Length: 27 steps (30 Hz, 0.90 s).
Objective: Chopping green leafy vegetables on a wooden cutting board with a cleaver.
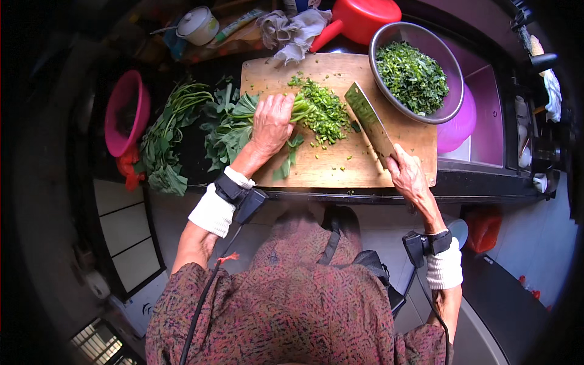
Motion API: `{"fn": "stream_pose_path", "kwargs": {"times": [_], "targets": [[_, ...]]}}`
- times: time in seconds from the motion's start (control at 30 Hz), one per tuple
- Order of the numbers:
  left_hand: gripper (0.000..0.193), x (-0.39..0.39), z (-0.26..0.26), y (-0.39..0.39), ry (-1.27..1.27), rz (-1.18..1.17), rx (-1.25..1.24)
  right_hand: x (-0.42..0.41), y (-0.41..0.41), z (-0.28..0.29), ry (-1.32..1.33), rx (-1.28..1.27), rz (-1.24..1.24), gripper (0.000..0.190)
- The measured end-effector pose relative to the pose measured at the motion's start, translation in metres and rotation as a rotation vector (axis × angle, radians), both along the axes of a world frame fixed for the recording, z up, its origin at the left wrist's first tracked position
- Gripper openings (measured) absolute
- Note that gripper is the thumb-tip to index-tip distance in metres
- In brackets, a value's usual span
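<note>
My left hand (272,123) grips a bunch of leafy greens (232,132) on the left part of the wooden cutting board (315,169). The cut stem ends stick out to the right of my fingers, and the leaves hang over the board's left edge. Beside those stems lies a heap of chopped green stems (325,112). My right hand (405,172) holds a cleaver (370,116) by its handle, which my fingers hide. Its blade slants up and left, to the right of the heap, with green bits stuck on it.
A metal bowl (375,73) of chopped greens overlaps the board's upper right corner, beside a sink (487,114). More uncut greens (169,132) and a pink basin (142,102) stand to the left. Behind the board are a red ladle (365,20), a rag (296,32) and a lidded pot (200,29).
</note>
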<state>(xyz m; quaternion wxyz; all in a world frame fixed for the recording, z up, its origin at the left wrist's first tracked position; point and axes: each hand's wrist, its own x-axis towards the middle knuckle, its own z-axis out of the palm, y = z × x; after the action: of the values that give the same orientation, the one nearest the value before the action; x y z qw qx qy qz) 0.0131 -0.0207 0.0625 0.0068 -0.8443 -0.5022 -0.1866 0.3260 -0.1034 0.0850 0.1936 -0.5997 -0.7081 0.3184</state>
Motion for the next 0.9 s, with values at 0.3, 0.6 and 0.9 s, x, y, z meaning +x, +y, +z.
{"fn": "stream_pose_path", "kwargs": {"times": [0.3,0.6,0.9], "targets": [[0.057,0.04,-0.031,-0.014,-0.013,-0.003,-0.024,-0.022,0.001,-0.014,-0.011,0.05,-0.025,0.011],[0.078,0.055,-0.016,-0.027,-0.056,0.035,-0.035,-0.023,0.004,-0.021,0.069,0.064,-0.045,0.009],[0.054,0.041,-0.039,-0.011,0.029,0.129,0.06,-0.037,-0.01,0.024,-0.138,0.153,0.112,0.011]]}}
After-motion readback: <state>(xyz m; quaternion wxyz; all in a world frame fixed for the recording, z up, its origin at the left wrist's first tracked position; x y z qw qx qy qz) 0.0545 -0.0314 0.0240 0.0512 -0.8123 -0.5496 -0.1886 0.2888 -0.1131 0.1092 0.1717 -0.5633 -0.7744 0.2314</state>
